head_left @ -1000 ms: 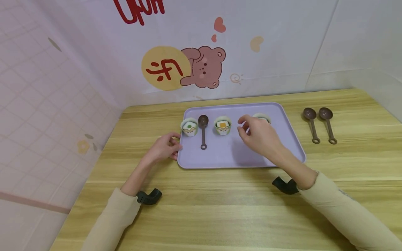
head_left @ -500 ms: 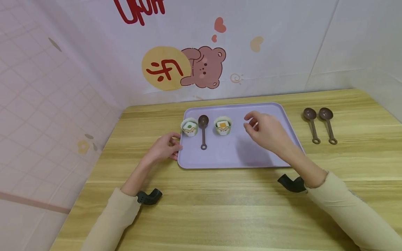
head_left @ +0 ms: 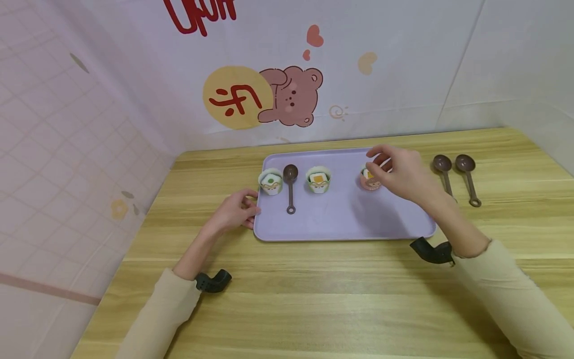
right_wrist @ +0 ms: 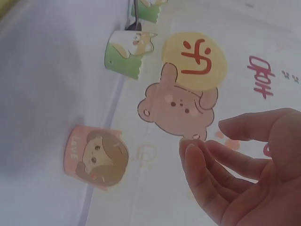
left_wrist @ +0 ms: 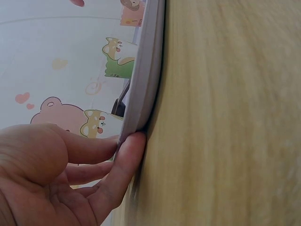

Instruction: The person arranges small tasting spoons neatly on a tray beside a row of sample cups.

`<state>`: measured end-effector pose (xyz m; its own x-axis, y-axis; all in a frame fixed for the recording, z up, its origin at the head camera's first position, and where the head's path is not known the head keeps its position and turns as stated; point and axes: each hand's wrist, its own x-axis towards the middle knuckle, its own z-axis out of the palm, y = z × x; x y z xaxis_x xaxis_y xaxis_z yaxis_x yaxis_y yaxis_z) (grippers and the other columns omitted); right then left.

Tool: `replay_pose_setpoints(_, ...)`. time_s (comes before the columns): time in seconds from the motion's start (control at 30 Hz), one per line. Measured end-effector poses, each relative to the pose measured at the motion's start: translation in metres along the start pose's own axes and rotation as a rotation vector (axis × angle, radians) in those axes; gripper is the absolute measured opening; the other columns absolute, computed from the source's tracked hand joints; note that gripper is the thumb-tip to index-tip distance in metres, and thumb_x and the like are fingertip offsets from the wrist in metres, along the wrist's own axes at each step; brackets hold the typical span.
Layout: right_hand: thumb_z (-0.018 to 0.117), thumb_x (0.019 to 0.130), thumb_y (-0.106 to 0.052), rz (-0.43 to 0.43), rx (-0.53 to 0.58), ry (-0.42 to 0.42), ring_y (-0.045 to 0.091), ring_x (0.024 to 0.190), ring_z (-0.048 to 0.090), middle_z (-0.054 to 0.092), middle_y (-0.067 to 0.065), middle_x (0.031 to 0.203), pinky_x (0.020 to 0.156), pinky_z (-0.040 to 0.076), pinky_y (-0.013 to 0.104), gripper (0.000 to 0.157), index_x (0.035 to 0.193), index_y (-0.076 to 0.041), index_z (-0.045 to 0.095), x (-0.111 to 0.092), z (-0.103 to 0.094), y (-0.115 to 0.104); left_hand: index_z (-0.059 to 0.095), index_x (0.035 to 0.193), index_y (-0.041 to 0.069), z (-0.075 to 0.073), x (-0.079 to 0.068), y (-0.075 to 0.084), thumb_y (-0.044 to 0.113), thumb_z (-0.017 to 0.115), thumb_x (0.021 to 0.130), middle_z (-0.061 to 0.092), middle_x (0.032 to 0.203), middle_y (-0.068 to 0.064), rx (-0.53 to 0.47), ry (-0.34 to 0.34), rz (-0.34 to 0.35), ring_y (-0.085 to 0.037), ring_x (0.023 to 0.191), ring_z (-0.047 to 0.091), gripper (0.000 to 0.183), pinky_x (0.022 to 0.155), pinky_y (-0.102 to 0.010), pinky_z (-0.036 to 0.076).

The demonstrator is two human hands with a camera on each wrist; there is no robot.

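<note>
Item: your left hand (head_left: 233, 210). Thumb and finger pinched on the left edge of the tray (head_left: 314, 224), seen close in the left wrist view.

Item: your right hand (head_left: 403, 172). Raised over the right part of the tray; fingers loosely bent, thumb and fingertips apart, nothing between them.

Item: tray, lilac, flat on the worktop (head_left: 314, 299).

Item: pink cup (right_wrist: 91, 157). Upright on the tray's right part, apart from your right fingers in the right wrist view; partly hidden by that hand in the head view. A white and yellow filling just shows.

Item: first green cup (head_left: 271, 187). Upright at the tray's left edge; white filling, green spot.

Item: second green cup (head_left: 319, 186). Upright between the other two cups; white filling, orange patch.

Item: tray spoon (head_left: 290, 189), brown. Just beside the first green cup, handle toward you.

Items: inner spoon (head_left: 445, 176) and outer spoon (head_left: 468, 179), both brown. Side by side off the tray, to its right; your right wrist covers the inner one's handle end.

Step, as judged: left steadies the tray; right is unladen, near the pink cup.

Next move, as judged: calls for clearance over the pink cup's rim and a firm tray.
</note>
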<state>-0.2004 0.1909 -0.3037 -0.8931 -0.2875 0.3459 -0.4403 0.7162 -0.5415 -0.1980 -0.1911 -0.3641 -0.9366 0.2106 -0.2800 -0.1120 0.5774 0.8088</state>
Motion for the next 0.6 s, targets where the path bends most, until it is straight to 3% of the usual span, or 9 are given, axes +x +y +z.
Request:
replay_pose_setpoints(0.33, 0.064, 0.099, -0.020, 0.097, -0.012, -0.010, 0.035, 0.084, 0.069, 0.070, 0.021, 0.101, 0.056, 0.049, 0.024, 0.028, 0.119, -0.001, 0.065, -0.001, -0.023, 0.009, 0.044, 0.142, -0.006, 0.001, -0.002, 0.003, -0.001, 0.059, 0.100, 0.057, 0.108, -0.022, -0.015, 0.001, 0.003, -0.019, 0.068, 0.065, 0.045, 0.065, -0.033, 0.064)
replay_pose_setpoints(0.6, 0.061, 0.101, -0.034, 0.220, -0.007, -0.072, 0.023, 0.083, 0.070, 0.067, 0.021, 0.115, 0.060, 0.051, 0.020, 0.041, 0.129, -0.005, 0.061, 0.000, -0.038, 0.024, 0.044, 0.142, -0.007, 0.001, -0.001, 0.002, -0.002, 0.058, 0.100, 0.057, 0.109, -0.023, -0.017, 0.001, 0.000, -0.019, 0.068, 0.065, 0.044, 0.066, -0.034, 0.065)
